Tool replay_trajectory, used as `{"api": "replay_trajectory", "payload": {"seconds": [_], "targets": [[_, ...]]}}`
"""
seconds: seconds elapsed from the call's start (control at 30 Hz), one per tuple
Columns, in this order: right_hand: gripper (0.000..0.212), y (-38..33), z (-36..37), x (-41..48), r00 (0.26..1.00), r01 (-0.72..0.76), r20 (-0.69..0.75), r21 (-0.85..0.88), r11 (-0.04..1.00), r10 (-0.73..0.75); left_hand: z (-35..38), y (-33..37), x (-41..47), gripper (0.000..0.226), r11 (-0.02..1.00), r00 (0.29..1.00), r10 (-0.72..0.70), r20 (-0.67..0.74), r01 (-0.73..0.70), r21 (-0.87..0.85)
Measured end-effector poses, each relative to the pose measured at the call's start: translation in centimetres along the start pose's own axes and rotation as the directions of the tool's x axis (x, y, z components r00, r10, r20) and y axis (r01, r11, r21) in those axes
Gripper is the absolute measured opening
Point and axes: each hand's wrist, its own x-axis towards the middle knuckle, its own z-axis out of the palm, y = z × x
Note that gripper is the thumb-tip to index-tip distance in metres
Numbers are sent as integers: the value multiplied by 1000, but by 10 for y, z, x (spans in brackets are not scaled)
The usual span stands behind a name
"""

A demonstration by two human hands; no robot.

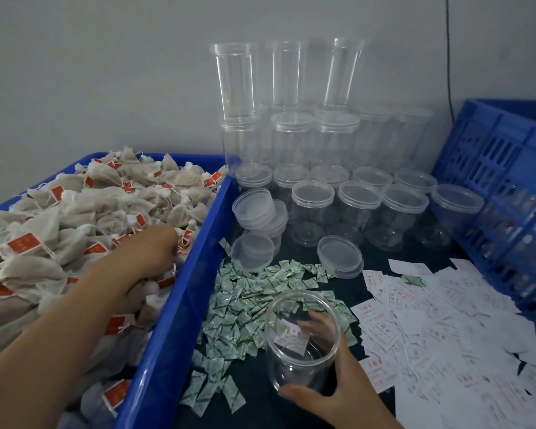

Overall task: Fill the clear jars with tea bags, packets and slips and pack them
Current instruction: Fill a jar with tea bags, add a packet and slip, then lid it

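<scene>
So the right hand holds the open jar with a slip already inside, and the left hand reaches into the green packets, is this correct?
Not quite. The head view shows the left hand reaching into the tea bags in the blue bin, not the green packets. The right hand does hold the open jar with a slip inside.

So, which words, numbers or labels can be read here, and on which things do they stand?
Nothing can be read.
Red tags on the tea bags: pale print, too blurred.
Green-and-white packets: print too small.
White slips: red print, too blurred.
</scene>
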Motion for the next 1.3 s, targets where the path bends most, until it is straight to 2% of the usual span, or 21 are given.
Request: {"api": "replay_trajectory", "payload": {"seconds": [0.03, 0.1, 0.2, 0.27, 0.3, 0.33, 0.4, 0.47, 0.53, 0.6, 0.7, 0.77, 0.83, 1.03, 1.13, 1.3], "targets": [[102, 0, 0, 0, 1000, -3, 1, -1, 1000, 3, -3, -1, -2, 15, 1000, 999, -1, -34, 1, -18], [103, 0, 0, 1, 1000, 1, 2, -1, 1000, -1, -9, -2, -7, 21, 987, 992, -13, -128, -8, -161], [104, 1, 0, 2, 1000, -2, 0, 0, 1000, 2, -24, -1, -18, 24, 922, 927, -42, -372, -107, -373], [104, 1, 1, 1, 1000, 2, 0, 0, 1000, -2, -36, 5, -29, 22, 826, 880, -66, -469, -216, -520], [104, 1, 1, 2, 1000, 5, 0, -2, 1000, -5, -43, 12, -36, 20, 733, 875, -55, -480, -292, -615], [105, 1, 1, 1, 1000, 6, -1, -4, 1000, -6, -50, 21, -44, 18, 627, 874, -18, -485, -368, -687], [105, 2, 1, 1, 1000, 13, -6, -5, 1000, -13, -61, 43, -63, 23, 482, 870, 113, -479, -470, -740], [104, 2, 0, 1, 1000, 27, -11, -5, 1000, -27, -62, 65, -78, 29, 376, 849, 297, -437, -525, -764], [101, -3, -1, 2, 999, 47, -5, 10, 999, -46, -54, 86, -89, 21, 327, 787, 505, -356, -555, -765], [101, -8, 0, 5, 996, 92, 13, 44, 995, -93, -39, 102, -96, 23, 365, 702, 647, -297, -628, -688], [96, -14, 1, 6, 992, 120, 25, 81, 989, -123, -18, 113, -96, 22, 430, 621, 721, -308, -749, -504], [91, -16, 0, 5, 994, 106, 23, 102, 989, -109, -11, 114, -93, 19, 463, 639, 707, -303, -742, -486], [88, -14, -1, 4, 996, 88, 24, 97, 991, -91, -11, 112, -92, 20, 491, 690, 661, -295, -695, -525], [98, -6, 0, 2, 998, 65, 2, 70, 995, -65, -25, 107, -87, 14, 439, 817, 466, -339, -546, -713], [99, -5, 0, 2, 998, 58, 4, 68, 996, -58, -27, 109, -90, 18, 403, 827, 472, -304, -510, -760], [99, -7, 0, 3, 999, 34, 34, 96, 995, -38, -21, 112, -92, 10, 510, 787, 563, -250, -569, -645]]}}
